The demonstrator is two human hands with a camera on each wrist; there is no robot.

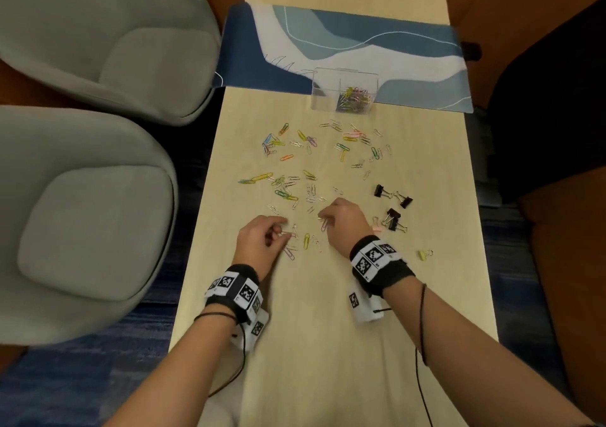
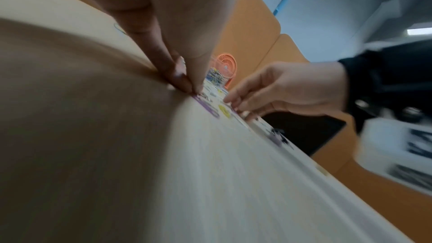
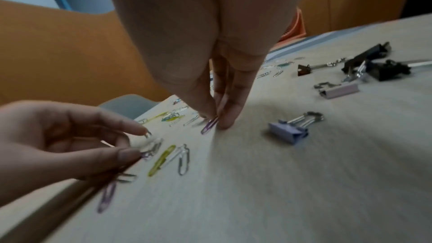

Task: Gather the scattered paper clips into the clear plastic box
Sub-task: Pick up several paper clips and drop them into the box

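Many coloured and silver paper clips [image 1: 295, 171] lie scattered over the light wooden table [image 1: 328, 328]. The clear plastic box [image 1: 323, 97] stands at the edge of a blue mat, with a heap of clips in its right compartment. My left hand [image 1: 284, 232] pinches a few silver clips [image 3: 153, 147] between thumb and forefinger, just above the table. Close beside it, my right hand [image 1: 323, 222] pinches a purple clip [image 3: 209, 125] that tilts down onto the table. A yellow clip [image 3: 162, 160] and a silver clip [image 3: 183, 160] lie between the hands.
Black binder clips [image 1: 393, 203] lie right of my right hand, with a lilac one [image 3: 290, 131] and a pink one [image 3: 339, 90] nearby. A small yellow binder clip [image 1: 425, 253] sits further right. Two grey armchairs [image 1: 82, 213] stand left of the table. The blue mat [image 1: 360, 49] lies behind the box.
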